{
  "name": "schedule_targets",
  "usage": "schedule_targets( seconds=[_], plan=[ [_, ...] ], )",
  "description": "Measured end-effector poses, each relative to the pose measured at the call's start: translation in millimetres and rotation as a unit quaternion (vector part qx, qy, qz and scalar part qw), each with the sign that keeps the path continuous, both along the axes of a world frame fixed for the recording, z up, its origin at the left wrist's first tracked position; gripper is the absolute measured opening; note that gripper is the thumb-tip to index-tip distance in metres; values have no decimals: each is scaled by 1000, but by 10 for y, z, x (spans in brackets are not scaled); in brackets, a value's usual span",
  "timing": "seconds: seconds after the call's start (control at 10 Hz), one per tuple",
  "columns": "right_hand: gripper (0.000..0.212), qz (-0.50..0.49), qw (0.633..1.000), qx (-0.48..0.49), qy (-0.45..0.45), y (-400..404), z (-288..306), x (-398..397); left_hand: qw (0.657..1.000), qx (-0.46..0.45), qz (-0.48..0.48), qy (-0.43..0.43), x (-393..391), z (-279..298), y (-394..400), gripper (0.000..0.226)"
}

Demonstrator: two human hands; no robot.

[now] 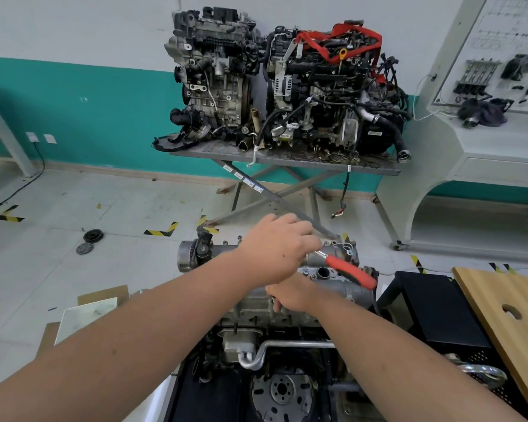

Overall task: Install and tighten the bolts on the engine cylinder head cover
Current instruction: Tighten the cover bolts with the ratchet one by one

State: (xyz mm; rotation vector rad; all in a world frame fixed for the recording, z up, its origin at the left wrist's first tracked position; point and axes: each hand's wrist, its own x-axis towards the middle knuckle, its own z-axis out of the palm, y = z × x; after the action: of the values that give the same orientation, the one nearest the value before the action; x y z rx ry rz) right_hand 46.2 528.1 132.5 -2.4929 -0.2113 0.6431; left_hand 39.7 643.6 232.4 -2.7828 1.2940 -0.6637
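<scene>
mid-tightening, by my judgement: at frame centre the left hand (279, 248) grips the red-handled ratchet (349, 271) over the cylinder head cover (326, 287), right hand (293, 295) steadying with curled fingers; bolts left unclear.

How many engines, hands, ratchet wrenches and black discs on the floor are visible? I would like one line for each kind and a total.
Engines: 3 (two on the metal table, one being worked on)
Hands: 2 (left hand, right hand)
Ratchet wrenches: 1, red-handled
Black discs on the floor: 2
Total: 8
</scene>
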Motion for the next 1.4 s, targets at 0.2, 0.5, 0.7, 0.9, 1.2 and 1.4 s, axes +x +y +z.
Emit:
schedule_targets(
  seconds=[0.2,0.5,0.7,0.9,1.2,1.4],
  plan=[
    [25,87,991,-63,-83,25,9,-52,942,-336,-13,19,-28,-333,-112,28],
    [23,-22,998,60,22,62,72,-97,710,-629,29,314,-230,-389,-324,33],
    [34,54,998,-4,28,-35,55,-34,475,-715,34,511,-96,-334,-207,36],
    [31,112,992,-59,21,-36,284,116,518,-616,113,583,-1,-61,-66,21],
    [49,124,992,-30,12,-50,338,66,737,-285,211,576,116,315,-136,28],
    [39,95,995,-30,14,-34,350,55,927,6,159,341,104,445,-266,32]
  ],
)
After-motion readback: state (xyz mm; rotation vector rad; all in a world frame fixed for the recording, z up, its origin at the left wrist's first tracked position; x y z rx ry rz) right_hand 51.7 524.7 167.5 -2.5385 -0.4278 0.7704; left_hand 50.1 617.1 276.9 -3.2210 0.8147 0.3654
